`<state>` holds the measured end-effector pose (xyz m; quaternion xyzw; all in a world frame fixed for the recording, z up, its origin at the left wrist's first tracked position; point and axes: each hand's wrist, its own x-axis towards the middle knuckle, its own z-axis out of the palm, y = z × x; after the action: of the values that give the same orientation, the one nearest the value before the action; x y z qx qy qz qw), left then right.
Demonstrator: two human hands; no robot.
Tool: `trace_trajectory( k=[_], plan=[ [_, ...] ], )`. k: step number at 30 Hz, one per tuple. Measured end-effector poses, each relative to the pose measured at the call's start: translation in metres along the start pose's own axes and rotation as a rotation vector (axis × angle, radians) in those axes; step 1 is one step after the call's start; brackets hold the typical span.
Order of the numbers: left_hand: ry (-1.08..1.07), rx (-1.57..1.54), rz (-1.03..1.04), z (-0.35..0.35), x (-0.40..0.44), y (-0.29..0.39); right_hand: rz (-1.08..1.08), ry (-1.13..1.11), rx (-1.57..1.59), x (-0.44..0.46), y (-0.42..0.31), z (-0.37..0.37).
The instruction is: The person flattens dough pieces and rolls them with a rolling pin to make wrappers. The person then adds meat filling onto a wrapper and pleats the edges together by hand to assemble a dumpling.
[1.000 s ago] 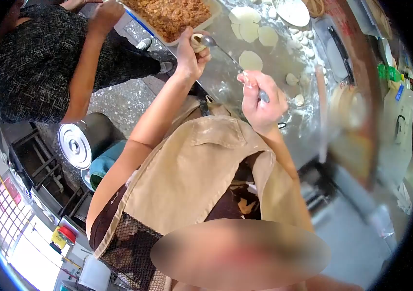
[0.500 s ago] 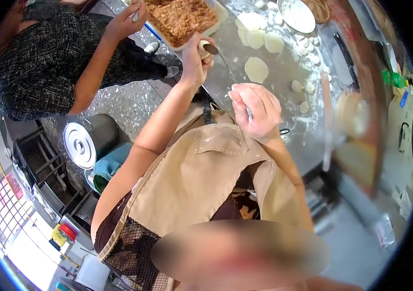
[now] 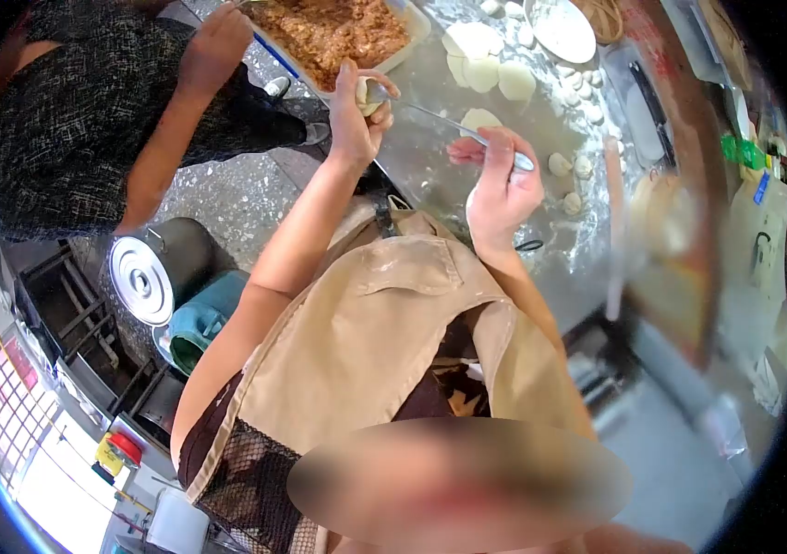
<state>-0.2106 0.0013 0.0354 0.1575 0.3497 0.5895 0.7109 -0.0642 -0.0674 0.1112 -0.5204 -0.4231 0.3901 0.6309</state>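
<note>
My left hand [image 3: 354,120] is closed around a dumpling wrapper [image 3: 365,98] curled in its fingers, beside the tub of filling. A long-handled metal spoon [image 3: 444,120] runs from my right hand [image 3: 504,189] to that wrapper, its bowl at the wrapper's opening. My right fingers are closed on the handle near its end. Brownish meat filling [image 3: 338,42] fills the white tub [image 3: 419,30]. Round flat wrappers [image 3: 517,81] lie on the metal table [image 3: 440,171], one partly behind the spoon handle. How much filling the wrapper holds is hidden.
Small dough pieces [image 3: 587,113] lie in scattered flour, near a white dish of flour [image 3: 564,32]. A knife [image 3: 654,103] and a long thin stick [image 3: 615,231] are to the right. Another person [image 3: 70,138] stands at left, near a lidded pot [image 3: 142,280] on the floor.
My right hand has turned, and the spoon handle now shows slanting across the table. The spoon's bowl at the wrapper looks silvery instead of brown. The other person's hand has moved left.
</note>
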Motion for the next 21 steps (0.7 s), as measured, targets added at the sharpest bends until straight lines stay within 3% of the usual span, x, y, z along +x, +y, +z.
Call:
trace_trajectory(
  k=[12,18,19,21],
  plan=[
    [-0.005,-0.177,-0.059,-0.006,0.004,0.008,0.422,0.054,0.360,0.008,0.017,-0.002],
    [0.066,-0.210,-0.140,-0.011,0.006,0.009,0.503,0.106,0.654,0.024,0.037,-0.003],
    [0.027,-0.255,-0.155,-0.013,0.005,0.010,0.508,0.102,0.654,0.031,0.040,0.004],
    [-0.010,-0.298,-0.166,-0.015,0.004,0.014,0.151,0.113,0.205,0.053,0.050,0.022]
  ],
)
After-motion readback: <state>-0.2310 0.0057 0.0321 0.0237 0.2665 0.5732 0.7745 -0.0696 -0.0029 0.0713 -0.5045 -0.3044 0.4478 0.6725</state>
